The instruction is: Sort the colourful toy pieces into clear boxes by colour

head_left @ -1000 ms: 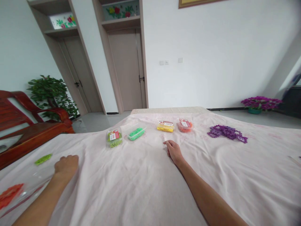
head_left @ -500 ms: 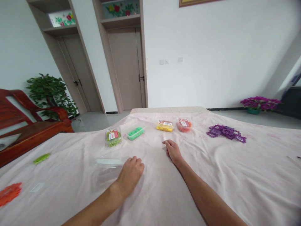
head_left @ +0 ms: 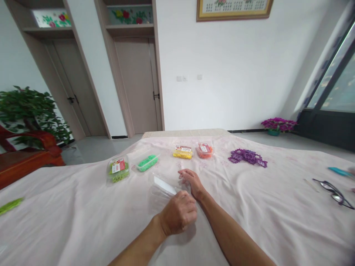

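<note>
My left hand (head_left: pixel 179 214) is closed on the near end of a clear plastic box (head_left: pixel 163 187) with a white label, held just above the pale pink cloth (head_left: pixel 83 221). My right hand (head_left: pixel 192 181) touches the box's far right side with curled fingers. Beyond them stand a tub of green pieces (head_left: pixel 118 170), an open tray of bright green pieces (head_left: pixel 147 162), a yellow tub (head_left: pixel 182 152) and an orange tub (head_left: pixel 205 150).
A purple heap of pieces (head_left: pixel 246 157) lies at the back right. Glasses (head_left: pixel 332 192) and a teal item (head_left: pixel 338 171) sit at the far right. A green strip (head_left: pixel 10 205) lies at the left edge. A red wooden chair (head_left: pixel 24 159) and plant (head_left: pixel 30 111) stand left.
My left hand has carried the clear box from the left side to the middle, up against my right hand. The camera has swung right, showing the glasses.
</note>
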`<action>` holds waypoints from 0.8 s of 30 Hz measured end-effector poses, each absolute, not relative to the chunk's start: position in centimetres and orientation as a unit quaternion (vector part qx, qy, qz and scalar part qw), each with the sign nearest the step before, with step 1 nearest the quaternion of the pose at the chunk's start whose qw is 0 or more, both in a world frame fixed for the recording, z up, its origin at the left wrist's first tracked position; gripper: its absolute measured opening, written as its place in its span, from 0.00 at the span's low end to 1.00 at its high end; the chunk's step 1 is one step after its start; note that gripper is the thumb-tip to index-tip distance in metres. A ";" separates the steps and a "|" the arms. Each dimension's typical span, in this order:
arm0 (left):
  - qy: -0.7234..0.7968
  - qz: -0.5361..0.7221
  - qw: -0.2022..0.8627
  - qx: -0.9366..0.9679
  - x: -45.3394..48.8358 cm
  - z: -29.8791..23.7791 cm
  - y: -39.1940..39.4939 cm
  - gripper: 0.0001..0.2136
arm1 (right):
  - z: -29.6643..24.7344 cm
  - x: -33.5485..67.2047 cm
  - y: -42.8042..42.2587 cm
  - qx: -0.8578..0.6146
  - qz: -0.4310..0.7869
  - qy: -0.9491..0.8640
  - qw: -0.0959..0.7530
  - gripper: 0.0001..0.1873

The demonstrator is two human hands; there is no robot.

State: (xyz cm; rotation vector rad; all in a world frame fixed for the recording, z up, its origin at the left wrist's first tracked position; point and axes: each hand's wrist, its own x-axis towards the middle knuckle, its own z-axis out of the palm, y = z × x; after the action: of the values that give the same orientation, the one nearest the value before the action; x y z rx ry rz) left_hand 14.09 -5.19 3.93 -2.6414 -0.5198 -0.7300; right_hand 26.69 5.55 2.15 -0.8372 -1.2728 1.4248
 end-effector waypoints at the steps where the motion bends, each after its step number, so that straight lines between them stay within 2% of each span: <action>1: -0.189 -0.304 0.173 -0.918 13.8 4.1 -5.5 0.08 | 2.2 26.7 5.6 -0.345 0.599 -0.527 0.495 0.20; 3: -0.219 -0.388 0.183 -0.877 12.8 4.6 -6.3 0.09 | 2.2 26.6 5.6 -0.344 0.607 -0.522 0.491 0.18; 6: -0.316 -0.449 0.219 -0.806 10.6 5.5 -6.8 0.15 | 2.1 26.5 5.6 -0.351 0.603 -0.501 0.513 0.14; 8: -0.404 -0.525 0.194 -0.724 9.0 5.7 -6.2 0.16 | 2.1 26.5 5.5 -0.357 0.595 -0.489 0.529 0.13; 10: -0.487 -0.620 0.106 -0.606 7.7 5.4 -4.9 0.18 | 2.1 26.6 5.5 -0.360 0.588 -0.485 0.538 0.12; 13: -0.532 -0.714 -0.137 -0.434 6.6 4.5 -2.6 0.23 | 2.1 26.7 5.5 -0.362 0.578 -0.491 0.542 0.12; 15: -0.512 -0.712 -0.328 -0.350 6.3 4.0 -1.5 0.22 | 2.2 26.7 5.5 -0.359 0.580 -0.503 0.531 0.13; 17: -0.469 -0.679 -0.476 -0.304 6.2 3.8 -1.0 0.22 | 2.3 26.8 5.6 -0.352 0.586 -0.513 0.519 0.13; 20: -0.414 -0.633 -0.578 -0.308 6.1 3.7 -1.1 0.25 | 2.4 26.7 5.7 -0.344 0.591 -0.519 0.513 0.14; 24: -0.390 -0.629 -0.592 -0.320 6.1 3.1 -1.3 0.29 | 2.2 26.7 6.2 -0.355 0.580 -0.512 0.525 0.14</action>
State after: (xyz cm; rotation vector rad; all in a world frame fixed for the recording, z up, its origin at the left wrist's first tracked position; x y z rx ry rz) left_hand 6.05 -1.25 3.12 -1.7471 -2.1342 -3.4383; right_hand 26.71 6.19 2.19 -0.8491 -1.2249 1.3880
